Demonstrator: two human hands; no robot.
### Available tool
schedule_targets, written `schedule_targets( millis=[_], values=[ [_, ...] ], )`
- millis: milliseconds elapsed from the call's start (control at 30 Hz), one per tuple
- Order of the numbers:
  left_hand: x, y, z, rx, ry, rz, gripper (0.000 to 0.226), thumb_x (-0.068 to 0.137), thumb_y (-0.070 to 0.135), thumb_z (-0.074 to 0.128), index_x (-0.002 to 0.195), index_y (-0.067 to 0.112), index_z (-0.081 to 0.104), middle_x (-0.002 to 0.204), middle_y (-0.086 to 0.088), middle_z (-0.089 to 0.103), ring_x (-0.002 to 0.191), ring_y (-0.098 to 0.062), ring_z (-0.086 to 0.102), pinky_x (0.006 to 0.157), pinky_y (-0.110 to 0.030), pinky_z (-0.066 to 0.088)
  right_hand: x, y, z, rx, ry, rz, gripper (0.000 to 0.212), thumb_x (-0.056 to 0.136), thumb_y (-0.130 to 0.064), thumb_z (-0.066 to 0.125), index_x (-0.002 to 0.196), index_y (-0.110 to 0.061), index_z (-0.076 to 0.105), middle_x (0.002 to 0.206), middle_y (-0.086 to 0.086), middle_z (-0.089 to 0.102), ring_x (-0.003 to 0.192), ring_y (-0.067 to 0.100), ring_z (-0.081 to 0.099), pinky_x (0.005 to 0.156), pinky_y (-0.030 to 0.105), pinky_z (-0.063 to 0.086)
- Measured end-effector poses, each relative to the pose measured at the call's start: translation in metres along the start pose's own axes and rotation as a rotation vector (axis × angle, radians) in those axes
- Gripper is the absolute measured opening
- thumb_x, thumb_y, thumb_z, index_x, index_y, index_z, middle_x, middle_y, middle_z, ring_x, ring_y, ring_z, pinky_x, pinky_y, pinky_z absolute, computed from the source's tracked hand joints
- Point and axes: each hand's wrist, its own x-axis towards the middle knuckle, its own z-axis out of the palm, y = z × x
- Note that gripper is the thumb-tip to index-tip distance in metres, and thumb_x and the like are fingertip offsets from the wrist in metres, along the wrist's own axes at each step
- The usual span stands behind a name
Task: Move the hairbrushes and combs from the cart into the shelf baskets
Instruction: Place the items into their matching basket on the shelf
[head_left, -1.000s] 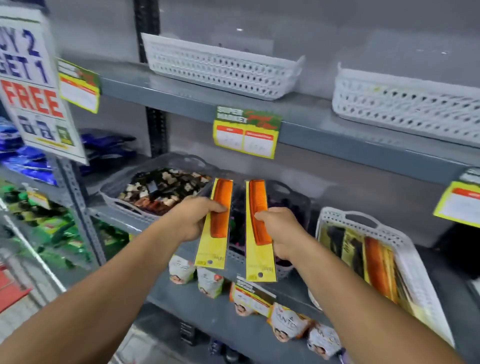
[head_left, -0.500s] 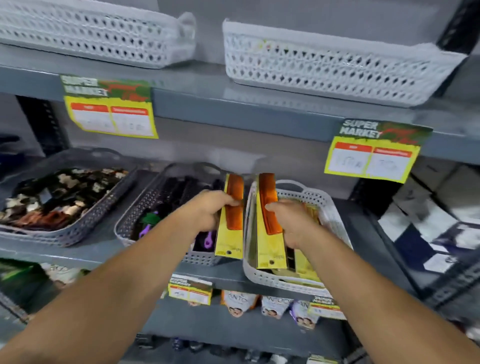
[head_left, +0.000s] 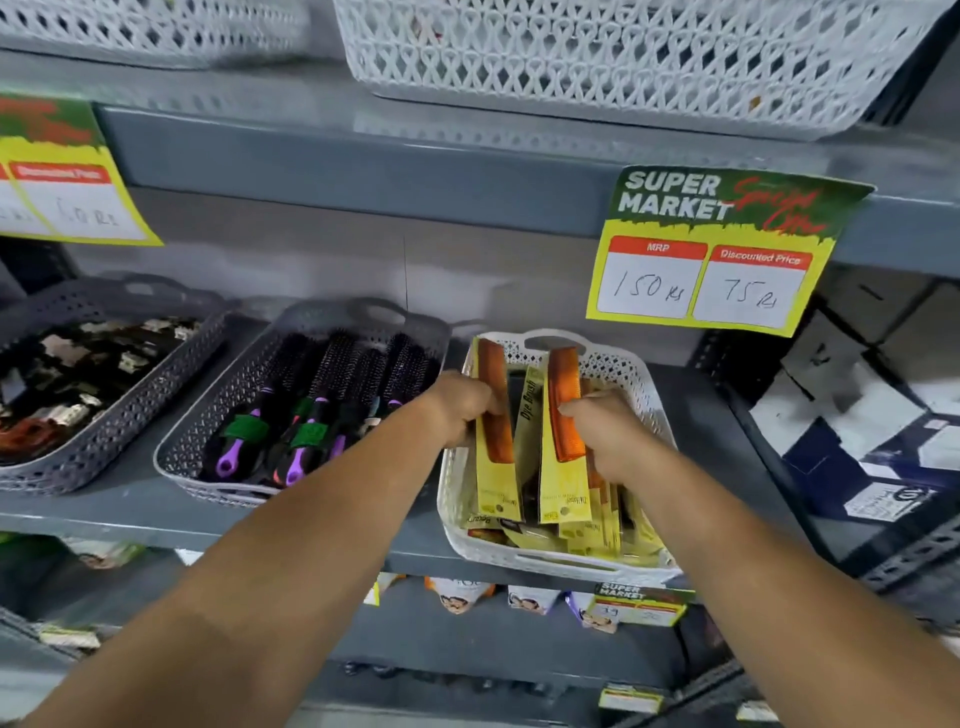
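Held: your left hand (head_left: 460, 410) grips one carded orange comb (head_left: 493, 402); your right hand (head_left: 608, 434) grips a second carded comb (head_left: 563, 405). Both stand upright, card ends down, over the white basket (head_left: 540, 564), likely so they slot in on edge among the packs.

White basket, middle shelf: yellow carded combs stacked on edge; one pack reads "Dye Brush" (head_left: 527, 415).

Grey basket (head_left: 208, 431), at 9 o'clock of the white one: round hairbrushes (head_left: 332, 374), purple handles.

Far grey basket (head_left: 119, 410), further toward 9 o'clock: small mixed items, possibly hair clips; too blurred to tell.
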Motion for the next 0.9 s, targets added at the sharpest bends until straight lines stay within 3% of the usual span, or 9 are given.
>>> schedule_targets(
  millis=[133,233,300,367,433,533,633,733,900],
  values=[
    [0.007,0.0,0.01,0.078,0.077,0.004,0.043,0.079,-0.01,0.064,0.121,-0.001,0.055,0.112,-0.022,0.065,0.104,-0.036,0.062,0.088,-0.054,0.052,0.019,0.007,0.002,-0.048,-0.01,-0.004,0.007,0.095,-0.014,0.052,0.089,-0.014,0.048,0.089,0.005,0.049,0.09,0.021,0.047,0.085,0.035,0.037],
    [0.011,-0.002,0.015,0.138,0.129,0.015,0.042,0.079,-0.011,0.061,0.114,0.007,0.047,0.112,-0.021,0.061,0.106,-0.039,0.06,0.09,-0.061,0.048,0.028,0.009,0.007,-0.139,0.006,-0.022,0.002,0.093,-0.015,0.051,0.095,-0.014,0.051,0.089,0.006,0.055,0.082,0.021,0.051,0.079,0.034,0.044],
    [0.015,-0.005,0.017,0.183,0.165,0.026,0.037,0.081,-0.01,0.058,0.106,0.013,0.045,0.103,-0.019,0.061,0.099,-0.037,0.061,0.085,-0.057,0.052,0.03,0.011,0.009,-0.237,0.011,-0.063,0.009,0.092,-0.012,0.052,0.1,-0.01,0.053,0.091,0.007,0.057,0.077,0.019,0.053,0.062,0.029,0.044],
    [0.017,-0.007,0.018,0.252,0.184,0.048,0.024,0.082,-0.009,0.056,0.097,0.008,0.052,0.085,-0.014,0.06,0.079,-0.029,0.062,0.065,-0.038,0.055,0.032,0.013,0.01,-0.379,0.009,-0.134,0.015,0.089,-0.01,0.052,0.101,-0.003,0.058,0.091,0.01,0.06,0.075,0.021,0.056,0.05,0.027,0.037],
    [0.015,-0.008,0.02,0.336,0.214,0.073,0.014,0.082,-0.008,0.056,0.08,0.005,0.052,0.07,-0.008,0.055,0.06,-0.019,0.053,0.042,-0.022,0.041,0.029,0.013,0.01,-0.545,0.023,-0.223,0.011,0.088,-0.012,0.055,0.095,-0.005,0.059,0.088,0.011,0.062,0.068,0.021,0.056,0.046,0.025,0.034],
    [0.014,-0.01,0.023,0.416,0.242,0.098,0.024,0.083,-0.005,0.054,0.067,0.01,0.044,0.064,-0.007,0.053,0.055,-0.017,0.051,0.039,-0.021,0.033,0.021,0.011,0.011,-0.748,0.085,-0.322,0.01,0.088,-0.016,0.06,0.09,-0.013,0.051,0.089,0.01,0.06,0.073,0.027,0.059,0.055,0.025,0.041],
    [0.011,-0.011,0.025,0.442,0.228,0.095,0.025,0.084,-0.004,0.051,0.068,0.013,0.044,0.065,-0.007,0.054,0.055,-0.017,0.053,0.038,-0.02,0.033,0.015,0.01,0.012,-0.857,0.089,-0.343,0.021,0.087,-0.017,0.061,0.107,-0.011,0.056,0.106,0.016,0.064,0.098,0.036,0.063,0.069,0.035,0.049],
    [0.009,-0.012,0.026,0.476,0.212,0.093,0.02,0.083,-0.006,0.048,0.073,0.01,0.049,0.068,-0.008,0.056,0.058,-0.019,0.054,0.042,-0.023,0.037,0.012,0.011,0.013,-0.907,0.08,-0.317,0.03,0.086,-0.016,0.062,0.114,-0.008,0.058,0.116,0.018,0.062,0.103,0.036,0.062,0.08,0.04,0.055],
    [0.004,-0.015,0.03,0.603,0.214,0.14,0.018,0.083,-0.008,0.047,0.092,0.003,0.058,0.085,-0.014,0.06,0.076,-0.027,0.06,0.062,-0.031,0.049,0.01,0.015,0.013,-0.935,0.098,-0.329,0.028,0.084,-0.015,0.063,0.111,-0.011,0.059,0.109,0.013,0.064,0.098,0.033,0.063,0.077,0.04,0.056]
  ],
)
